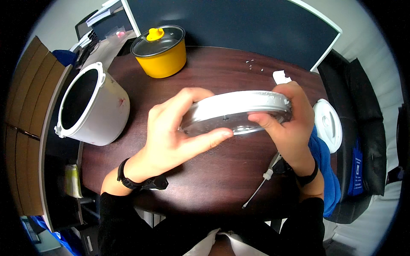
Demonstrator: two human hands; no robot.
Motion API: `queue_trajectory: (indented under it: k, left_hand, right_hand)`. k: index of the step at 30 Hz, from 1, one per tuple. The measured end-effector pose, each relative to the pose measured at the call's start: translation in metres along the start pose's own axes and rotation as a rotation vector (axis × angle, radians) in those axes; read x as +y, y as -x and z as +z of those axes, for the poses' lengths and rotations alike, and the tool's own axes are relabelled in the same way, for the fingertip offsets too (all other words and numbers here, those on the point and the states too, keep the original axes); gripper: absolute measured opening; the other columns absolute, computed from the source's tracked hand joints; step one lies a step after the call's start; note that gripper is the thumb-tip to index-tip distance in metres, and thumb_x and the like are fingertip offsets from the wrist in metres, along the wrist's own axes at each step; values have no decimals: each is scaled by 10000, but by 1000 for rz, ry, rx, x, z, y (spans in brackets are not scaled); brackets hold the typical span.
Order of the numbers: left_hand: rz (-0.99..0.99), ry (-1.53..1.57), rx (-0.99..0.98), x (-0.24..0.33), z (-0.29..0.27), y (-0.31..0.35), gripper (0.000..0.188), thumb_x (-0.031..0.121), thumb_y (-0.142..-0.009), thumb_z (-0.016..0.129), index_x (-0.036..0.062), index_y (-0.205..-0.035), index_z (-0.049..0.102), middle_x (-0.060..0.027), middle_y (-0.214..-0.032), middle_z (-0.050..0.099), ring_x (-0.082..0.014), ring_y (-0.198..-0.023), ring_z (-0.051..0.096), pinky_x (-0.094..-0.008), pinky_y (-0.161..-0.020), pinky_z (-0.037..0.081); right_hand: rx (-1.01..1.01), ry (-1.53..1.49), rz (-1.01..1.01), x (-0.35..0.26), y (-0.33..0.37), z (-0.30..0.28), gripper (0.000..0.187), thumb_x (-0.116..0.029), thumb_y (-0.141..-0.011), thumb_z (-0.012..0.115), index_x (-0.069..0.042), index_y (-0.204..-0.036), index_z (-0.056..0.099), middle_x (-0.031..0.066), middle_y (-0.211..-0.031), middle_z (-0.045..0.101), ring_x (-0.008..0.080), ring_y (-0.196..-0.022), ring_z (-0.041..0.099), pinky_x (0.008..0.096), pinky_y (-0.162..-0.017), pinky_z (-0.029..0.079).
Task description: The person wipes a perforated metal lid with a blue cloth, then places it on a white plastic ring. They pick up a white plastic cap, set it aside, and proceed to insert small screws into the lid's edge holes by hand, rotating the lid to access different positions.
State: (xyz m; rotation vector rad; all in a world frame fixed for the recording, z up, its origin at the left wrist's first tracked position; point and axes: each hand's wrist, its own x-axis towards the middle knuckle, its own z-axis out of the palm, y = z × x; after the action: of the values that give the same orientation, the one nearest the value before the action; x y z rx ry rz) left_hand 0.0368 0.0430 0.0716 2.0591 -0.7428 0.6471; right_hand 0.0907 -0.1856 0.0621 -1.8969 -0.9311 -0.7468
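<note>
You have two bare hands here: one left hand (168, 123) and one right hand (294, 117), with a black wristband on each wrist, making two. Between your hands you have one round, shallow, white-and-silver part (243, 102). Count one yellow round pot (162, 62) with one dark-rimmed clear lid (173, 40) bearing one yellow knob (155, 34). You also have one white, bucket-shaped vessel (109, 111), one white oval lid (329, 128), one slim-shafted screwdriver (267, 175), one blue cloth (329, 183), one dark reddish-brown table (213, 179) and one jagged white scrap (280, 77). Several tiny white crumbs (250, 66) are too small for you to count surely.
</note>
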Motion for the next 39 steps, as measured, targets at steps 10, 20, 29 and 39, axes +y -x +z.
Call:
queue_trajectory:
  k: [10,20,29,39]
  left_hand:
    - [10,-141,56,5,3,6,350,202,-737,819,-9,-934,621,-74,-744,648,-126,-637,617,-241,-569,466]
    - [-362,365,302,-9,7,6,226,113,-862,718,-20,-979,578,-40,-851,662,-55,-741,587,-182,-659,455]
    - [-412,539,163,-26,15,6,259,143,-883,708,6,-1031,545,-29,-906,627,-61,-839,569,-215,-753,459]
    - [-476,650,116,-63,33,28,268,115,-873,713,15,-1072,564,-48,-998,670,-67,-883,592,-223,-795,475]
  right_hand:
    - [-42,-12,-52,-6,2,3,450,-261,-645,872,-57,-932,591,69,-772,583,205,-661,599,302,-562,463]
    - [-12,-164,307,22,-5,-8,368,-256,-818,767,-48,-1054,575,64,-848,642,105,-764,623,229,-636,480]
    - [23,-180,418,31,-6,-2,314,-264,-825,764,-43,-964,590,42,-818,663,90,-740,631,229,-623,487]
    - [33,-215,447,39,-2,9,323,-254,-778,804,-51,-903,586,47,-803,668,106,-725,640,252,-630,502]
